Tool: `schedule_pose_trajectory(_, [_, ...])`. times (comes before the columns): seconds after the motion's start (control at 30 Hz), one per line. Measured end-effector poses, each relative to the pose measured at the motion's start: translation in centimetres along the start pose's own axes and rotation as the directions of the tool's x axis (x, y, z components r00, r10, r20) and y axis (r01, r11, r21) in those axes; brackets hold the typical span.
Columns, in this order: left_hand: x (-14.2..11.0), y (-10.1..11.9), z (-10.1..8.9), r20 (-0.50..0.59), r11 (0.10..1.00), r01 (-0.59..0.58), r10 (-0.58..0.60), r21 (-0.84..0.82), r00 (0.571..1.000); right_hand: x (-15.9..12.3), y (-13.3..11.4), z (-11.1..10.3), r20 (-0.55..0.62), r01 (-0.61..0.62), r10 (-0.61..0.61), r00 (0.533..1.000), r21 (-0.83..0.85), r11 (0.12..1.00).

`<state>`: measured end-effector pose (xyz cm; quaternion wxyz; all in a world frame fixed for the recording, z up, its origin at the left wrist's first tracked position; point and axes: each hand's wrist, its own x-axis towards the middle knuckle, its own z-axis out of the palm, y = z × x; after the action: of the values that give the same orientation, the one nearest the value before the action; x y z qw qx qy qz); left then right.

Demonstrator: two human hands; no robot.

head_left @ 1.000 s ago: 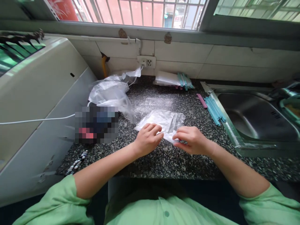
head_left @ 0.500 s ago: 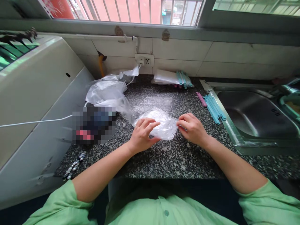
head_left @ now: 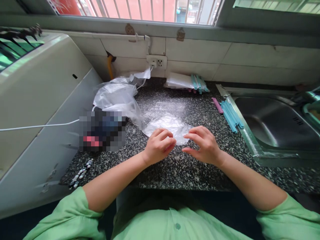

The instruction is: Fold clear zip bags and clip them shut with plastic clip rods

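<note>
A see-through plastic bag (head_left: 166, 122) lies crumpled on the dark speckled countertop (head_left: 172, 175) in front of me. My left hand (head_left: 160, 146) is at its near side, thumb and fingers pinched together on the bag's near edge. Just right of the bag is my right hand (head_left: 204, 145), its thumb spread well away from the fingers. The right fingertips hover beside the bag's right corner, and I see nothing held between them.
To the left lie a larger plastic bag (head_left: 116, 95), a blurred-out object (head_left: 102, 131) with a white cable, and a beaded strand (head_left: 81, 175). Flat bags (head_left: 178, 81) with clips lie behind. On the right are blue sealing clips (head_left: 230, 115), a pink clip (head_left: 217, 105) and a steel sink (head_left: 270, 123).
My right hand has let go of the bag's right corner and opened. My left hand has gone from spread to pinched at the near edge. The bag has become more crumpled.
</note>
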<state>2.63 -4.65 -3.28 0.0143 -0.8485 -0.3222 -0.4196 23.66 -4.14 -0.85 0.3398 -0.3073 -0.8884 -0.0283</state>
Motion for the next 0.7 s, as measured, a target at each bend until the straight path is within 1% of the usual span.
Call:
schedule_pose_trajectory(0.07, [0.0,0.2,0.3,0.005,1.000,-0.024,0.024,0.015,1.000,0.0,-1.0,0.3,-0.036,0.006,-0.005,0.999,0.030,1.000])
schedule_pose_trajectory(0.13, [-0.1,0.1,0.5,0.017,0.999,-0.038,0.038,0.023,0.999,0.0,-1.5,0.4,-0.039,0.033,-0.031,0.999,0.039,0.999])
schedule_pose_trajectory(0.27, [-0.3,-1.2,0.6,0.058,0.999,-0.019,0.017,0.034,0.998,0.0,-1.3,0.2,-0.039,0.075,-0.074,0.996,0.025,0.997])
schedule_pose_trajectory(0.37, [-0.4,-2.4,0.7,0.058,0.999,0.014,-0.017,0.044,0.998,-0.1,-1.1,-0.1,-0.042,0.106,-0.105,0.994,0.020,0.994])
schedule_pose_trajectory(0.43, [-0.4,-2.8,0.7,0.062,0.998,0.018,-0.022,0.065,0.998,-0.2,-1.2,-0.2,-0.018,0.148,-0.147,0.989,0.013,0.989])
schedule_pose_trajectory(0.5, [-0.4,-2.6,0.7,0.070,0.992,0.008,-0.017,0.124,0.997,-0.3,-1.2,-0.2,0.013,0.178,-0.178,0.984,-0.005,0.984])
schedule_pose_trajectory(0.6, [-0.4,-1.6,0.5,0.058,0.975,-0.044,0.032,0.216,0.998,-0.4,-1.3,-0.1,0.017,0.163,-0.163,0.987,-0.052,0.985])
schedule_pose_trajectory(0.7, [-0.3,-0.6,0.3,0.044,0.970,-0.109,0.102,0.219,0.994,-0.3,-1.1,-0.4,0.005,0.173,-0.173,0.985,-0.073,0.982])
